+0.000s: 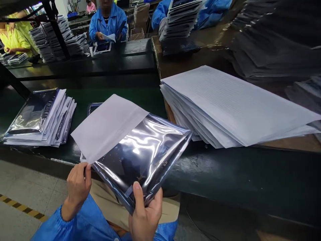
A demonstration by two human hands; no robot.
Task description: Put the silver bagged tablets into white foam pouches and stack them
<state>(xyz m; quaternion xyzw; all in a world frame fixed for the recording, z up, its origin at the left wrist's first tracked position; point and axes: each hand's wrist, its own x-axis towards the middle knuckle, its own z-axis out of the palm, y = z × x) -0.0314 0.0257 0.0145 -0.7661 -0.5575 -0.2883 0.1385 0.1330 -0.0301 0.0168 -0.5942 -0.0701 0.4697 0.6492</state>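
Flat rectangular dark packet in shiny clear plastic (142,150) is held up at a tilt at the near edge of the long dark-green worktop (213,174), near corner out over the person's lap; can't tell if its far side touches the surface. R hand (146,212) grips that near corner, thumb pressed on top, fingers curled under, packet pinched btwn. Thin white paper-like sheet (110,129) covers the packet's far-L end; can't tell if it also goes underneath. L hand (79,184) pinches the sheet's near-L corner btwn thumb & forefinger, other fingers folded in; loose blue sleeve (57,224) gathered at that wrist. Just behind the sheet, a flat dark item (94,107) peeks out, mostly hidden. Farther L, on the worktop: stack of dark plastic-wrapped packets layered w/ white sheets (37,113), shiny one on top. To the R, near the packet's R corner: thick uneven pile of flat white sheets (233,103) on a brown board (283,142). Across the worktop, co-worker in blue jacket (107,25) holds a white sheet over a flat dark item w/ white border (102,48); tall white-and-dark stack (182,20) to the R of them. Far L bkgd: person in yellow (16,42). Lower L: grey floor (22,170) w/ yellow-and-black striped tape (23,208).
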